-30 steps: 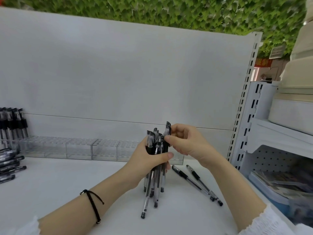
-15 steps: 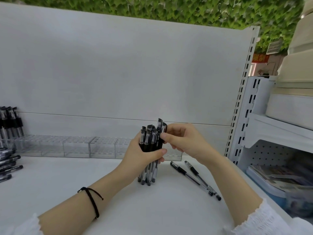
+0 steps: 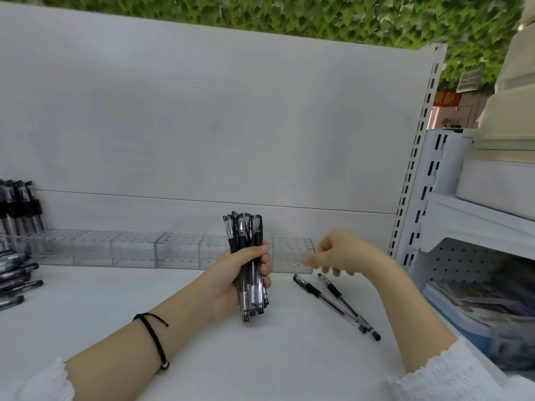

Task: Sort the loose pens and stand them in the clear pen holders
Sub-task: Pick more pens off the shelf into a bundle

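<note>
My left hand (image 3: 236,270) grips a bundle of black-capped clear pens (image 3: 249,256), held upright with their tips on the white shelf. My right hand (image 3: 338,254) hovers to the right of the bundle, fingers loosely bent and blurred, holding nothing. It is just above two loose pens (image 3: 335,303) lying crossed on the shelf. A row of clear pen holders (image 3: 136,250) runs along the back panel. The rightmost holder (image 3: 292,254) stands behind my right hand. Several pens (image 3: 20,206) stand in the far-left holder.
More loose black pens (image 3: 16,280) lie in a pile at the left edge. A white slotted upright (image 3: 417,157) and a neighbouring shelf unit (image 3: 474,227) with boxes and papers close off the right side. The white back panel (image 3: 202,125) rises behind the holders.
My right hand has let go of the top of the bundle and dropped right, over the two loose pens. The pens in my left hand are now evened up into a tighter bundle.
</note>
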The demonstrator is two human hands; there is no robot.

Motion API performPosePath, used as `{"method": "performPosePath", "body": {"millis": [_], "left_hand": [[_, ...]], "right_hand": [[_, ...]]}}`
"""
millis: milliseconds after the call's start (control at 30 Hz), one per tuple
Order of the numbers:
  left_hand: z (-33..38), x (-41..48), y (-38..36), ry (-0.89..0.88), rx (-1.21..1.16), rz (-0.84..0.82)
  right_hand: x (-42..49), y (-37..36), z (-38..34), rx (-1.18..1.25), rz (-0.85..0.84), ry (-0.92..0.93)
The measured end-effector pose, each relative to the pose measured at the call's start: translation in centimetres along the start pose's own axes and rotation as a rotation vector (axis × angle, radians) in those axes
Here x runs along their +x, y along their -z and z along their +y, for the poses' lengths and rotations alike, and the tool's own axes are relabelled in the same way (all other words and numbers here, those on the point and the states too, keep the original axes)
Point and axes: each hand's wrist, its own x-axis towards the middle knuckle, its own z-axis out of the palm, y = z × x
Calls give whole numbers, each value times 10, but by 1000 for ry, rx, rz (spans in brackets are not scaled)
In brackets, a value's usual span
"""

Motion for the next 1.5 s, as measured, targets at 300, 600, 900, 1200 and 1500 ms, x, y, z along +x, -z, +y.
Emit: {"method": "performPosePath", "body": {"millis": [300, 600, 900, 1200, 1500], "left_hand": [[-7, 5, 2, 100, -81, 41], [-8, 4, 5, 162, 4, 46], [-9, 3, 2, 105, 18, 37], [-5, 8, 2, -8, 14, 82], [-3, 0, -2, 3, 220, -96]], "right_hand": [[5, -8, 14, -310, -227, -240], [9, -15, 6, -184, -353, -114], [5, -18, -5, -118, -302, -19], [4, -8, -6, 706, -160, 114], [3, -25, -24, 1068, -92, 259]]}}
